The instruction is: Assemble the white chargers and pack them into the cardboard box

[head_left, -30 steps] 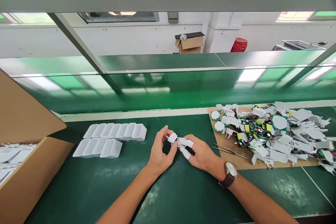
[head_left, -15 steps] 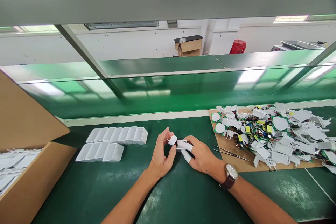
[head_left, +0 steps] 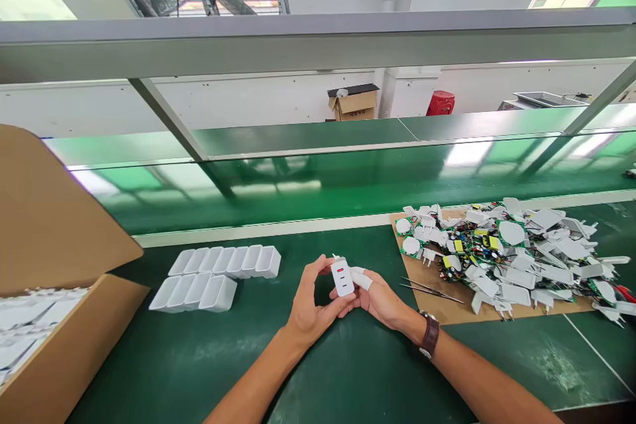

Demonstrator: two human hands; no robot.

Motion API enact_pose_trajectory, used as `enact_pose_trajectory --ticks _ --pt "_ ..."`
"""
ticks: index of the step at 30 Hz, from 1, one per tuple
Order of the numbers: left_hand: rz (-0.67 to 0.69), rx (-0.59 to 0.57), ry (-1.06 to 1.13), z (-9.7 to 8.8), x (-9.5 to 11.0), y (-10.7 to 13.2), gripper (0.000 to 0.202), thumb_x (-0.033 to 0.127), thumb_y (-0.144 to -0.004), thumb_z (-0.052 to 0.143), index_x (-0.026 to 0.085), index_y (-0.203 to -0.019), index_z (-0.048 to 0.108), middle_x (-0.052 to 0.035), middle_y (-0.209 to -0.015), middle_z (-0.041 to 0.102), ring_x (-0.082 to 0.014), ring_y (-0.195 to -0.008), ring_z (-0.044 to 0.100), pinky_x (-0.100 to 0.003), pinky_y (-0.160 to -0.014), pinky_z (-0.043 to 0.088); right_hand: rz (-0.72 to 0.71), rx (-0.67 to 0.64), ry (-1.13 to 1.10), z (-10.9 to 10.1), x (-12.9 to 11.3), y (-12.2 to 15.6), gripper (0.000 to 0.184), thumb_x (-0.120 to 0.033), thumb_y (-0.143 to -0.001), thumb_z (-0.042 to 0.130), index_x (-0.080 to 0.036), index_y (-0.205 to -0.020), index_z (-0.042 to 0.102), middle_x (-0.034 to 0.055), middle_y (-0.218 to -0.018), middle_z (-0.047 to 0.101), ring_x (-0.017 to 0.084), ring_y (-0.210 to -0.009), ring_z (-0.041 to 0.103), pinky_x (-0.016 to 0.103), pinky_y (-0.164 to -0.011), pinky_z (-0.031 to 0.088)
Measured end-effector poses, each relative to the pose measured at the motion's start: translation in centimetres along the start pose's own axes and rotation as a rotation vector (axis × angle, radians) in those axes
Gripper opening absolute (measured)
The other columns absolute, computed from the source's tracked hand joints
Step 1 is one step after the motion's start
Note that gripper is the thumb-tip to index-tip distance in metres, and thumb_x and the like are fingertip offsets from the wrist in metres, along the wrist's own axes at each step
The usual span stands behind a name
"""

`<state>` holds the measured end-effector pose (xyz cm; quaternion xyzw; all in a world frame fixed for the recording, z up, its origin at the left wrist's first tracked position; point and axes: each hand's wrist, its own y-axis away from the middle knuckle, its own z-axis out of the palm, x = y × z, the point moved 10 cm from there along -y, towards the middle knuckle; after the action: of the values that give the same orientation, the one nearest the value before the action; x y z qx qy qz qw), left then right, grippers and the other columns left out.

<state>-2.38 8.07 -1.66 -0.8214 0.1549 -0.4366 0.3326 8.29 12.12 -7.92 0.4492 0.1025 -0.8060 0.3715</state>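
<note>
Your 2 forearms angled inward from below; your left hand [head_left: 309,305] and right hand [head_left: 379,299] sat together before you, fingertips touching, fingers curled in a pinching grip.

Two rows of white shells [head_left: 218,273] on green table [head_left: 348,371], open cardboard box [head_left: 64,351] at left, tweezers [head_left: 430,290] beside heap of circuit boards [head_left: 507,253] on brown sheet [head_left: 450,313]

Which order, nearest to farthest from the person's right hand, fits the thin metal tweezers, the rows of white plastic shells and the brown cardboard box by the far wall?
From the right hand, gripping a white plastic charger:
1. Thin metal tweezers, just to its right.
2. Rows of white plastic shells, on the left.
3. Brown cardboard box, far back by the wall.
</note>
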Motion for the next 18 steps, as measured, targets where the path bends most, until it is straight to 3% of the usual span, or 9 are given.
enact_pose_trajectory --ticks 9,13,16,18 --pt "-0.011 -0.026 -0.047 -0.2 0.3 -0.2 0.078 0.043 -0.089 0.077 0.025 -0.153 0.036 -0.0119 -0.123 0.068 -0.0266 -0.104 0.071 -0.046 -0.092 0.061 -0.040 0.044 0.115 -0.6 -0.4 0.1 0.049 -0.062 -0.088 0.067 -0.019 -0.112 0.066 0.0075 -0.091 0.075 0.024 -0.080 0.073 0.045 -0.081 0.059" --pt "-0.063 -0.076 -0.068 -0.2 -0.1 -0.2 0.081 0.044 -0.089 0.077 0.024 -0.155 0.033 -0.0123 -0.124 0.068 -0.0288 -0.113 0.069 -0.049 -0.098 0.059 -0.311 0.260 0.527 -2.2 -3.5 1.1 0.034 -0.043 -0.090 0.067 -0.024 -0.118 0.063 0.0069 -0.110 0.072 0.023 -0.099 0.070 0.044 -0.093 0.057" --pt "-0.097 -0.136 -0.049 0.2 -0.8 -0.4 0.061 0.040 -0.096 0.068 0.027 -0.150 0.042 -0.0113 -0.123 0.068 -0.0267 -0.111 0.069 -0.046 -0.096 0.060 -0.416 0.394 0.910 -2.5 -4.8 2.1 0.037 -0.028 -0.085 0.069 -0.024 -0.120 0.060 0.0070 -0.111 0.067 0.023 -0.098 0.067 0.044 -0.093 0.057" --pt "-0.076 -0.192 -0.016 0.7 -0.8 -0.6 0.044 0.034 -0.100 0.062 0.028 -0.142 0.052 -0.0112 -0.125 0.068 -0.0254 -0.113 0.069 -0.044 -0.097 0.060 -0.417 0.408 1.061 -2.6 -4.6 2.2 0.044 -0.025 -0.082 0.069 -0.023 -0.124 0.056 0.0064 -0.106 0.064 0.023 -0.091 0.065 0.045 -0.088 0.057"
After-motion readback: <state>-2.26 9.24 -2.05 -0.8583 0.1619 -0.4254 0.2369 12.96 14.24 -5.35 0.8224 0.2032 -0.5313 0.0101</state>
